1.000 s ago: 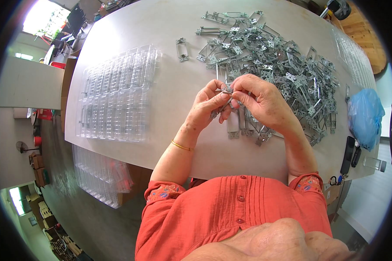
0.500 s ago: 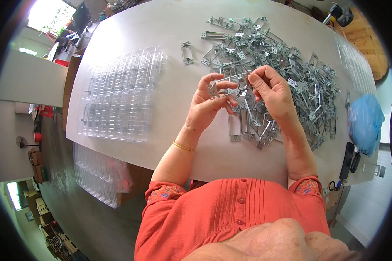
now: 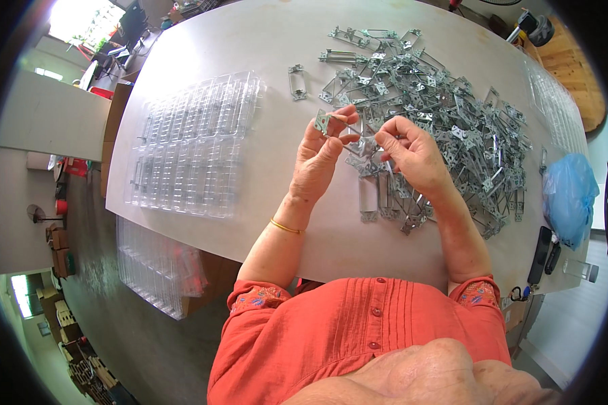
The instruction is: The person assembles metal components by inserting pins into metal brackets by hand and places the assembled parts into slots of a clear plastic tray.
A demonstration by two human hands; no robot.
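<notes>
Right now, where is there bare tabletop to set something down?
The table is bare between the clear trays and the left hand, short of the lone bracket, and beyond the trays toward the far edge. Crowded: around the right hand, where the bracket pile spreads, and at the right edge by the blue bag.

I'm in what looks like an assembly workshop: metal brackets (image 3: 452,128) heaped on a broad table (image 3: 270,182) beyond the right hand (image 3: 412,152), clear moulded trays (image 3: 192,145) left of the left hand (image 3: 315,162), and, farther left, cardboard boxes (image 3: 61,261) and a grey floor (image 3: 115,297).
</notes>
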